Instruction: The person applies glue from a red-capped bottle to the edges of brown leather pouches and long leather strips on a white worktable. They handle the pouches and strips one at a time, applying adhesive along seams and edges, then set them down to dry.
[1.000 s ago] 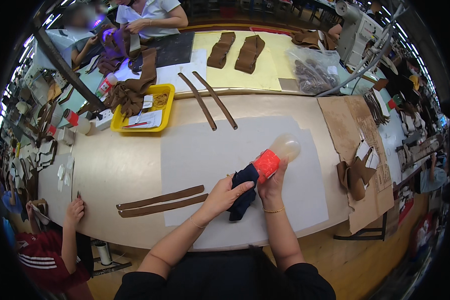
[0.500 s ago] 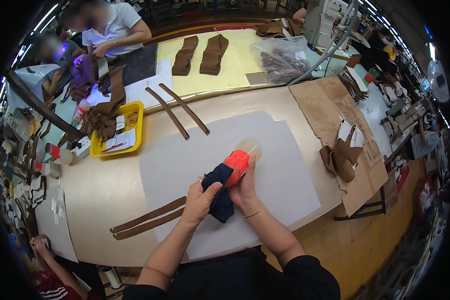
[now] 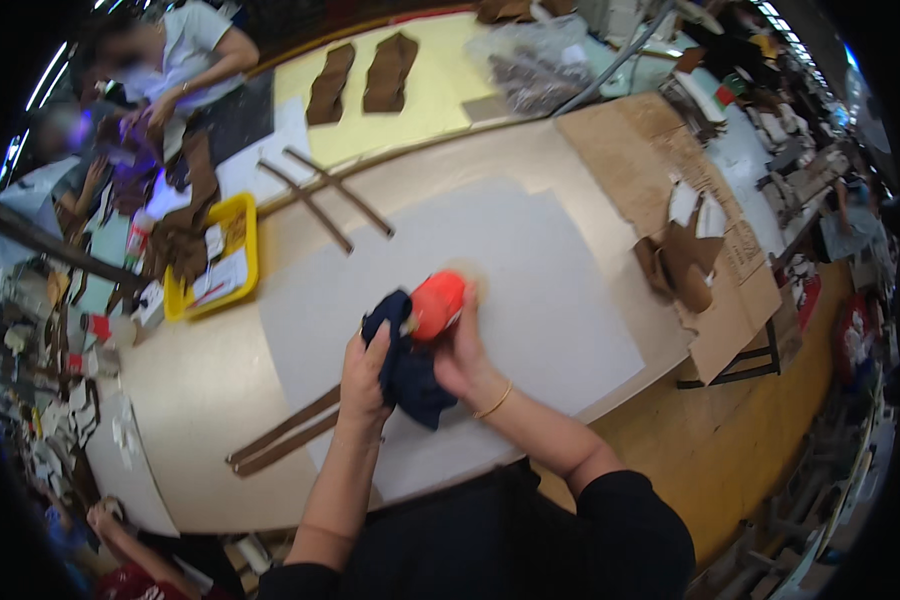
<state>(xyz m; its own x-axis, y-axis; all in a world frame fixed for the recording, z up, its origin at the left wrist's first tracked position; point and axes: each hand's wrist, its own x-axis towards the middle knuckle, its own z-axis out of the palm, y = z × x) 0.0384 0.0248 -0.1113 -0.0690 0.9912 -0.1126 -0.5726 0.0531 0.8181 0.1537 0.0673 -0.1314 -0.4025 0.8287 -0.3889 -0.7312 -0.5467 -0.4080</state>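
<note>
Over the pale grey sheet point(image 3: 410, 240), both my hands are raised around a container and a cloth. My right hand point(image 3: 460, 355) is wrapped round a plastic container with a bright orange-red label point(image 3: 438, 303) and a translucent end, which lies tilted in the grip. In my left hand point(image 3: 367, 370) is a bunched navy cloth point(image 3: 415, 385), pinched under the thumb at the container's left end, its lower part hanging between my hands. Left of my left forearm lie two brown strips point(image 3: 285, 440). Two more brown strips point(image 3: 345, 195) lie beyond my hands.
A yellow tray point(image 3: 254, 245) with papers stands at left. On the right, brown pieces point(image 3: 682, 265) lie on a cardboard sheet point(image 3: 610, 150). Across the table are brown bands point(image 3: 390, 75) and a plastic bag point(image 3: 530, 70). A co-worker point(image 3: 195, 45) works at the far left.
The whole view has shifted, so the table's things sit further up and left. My left thumb has turned more upright on the cloth. Both hands keep their holds.
</note>
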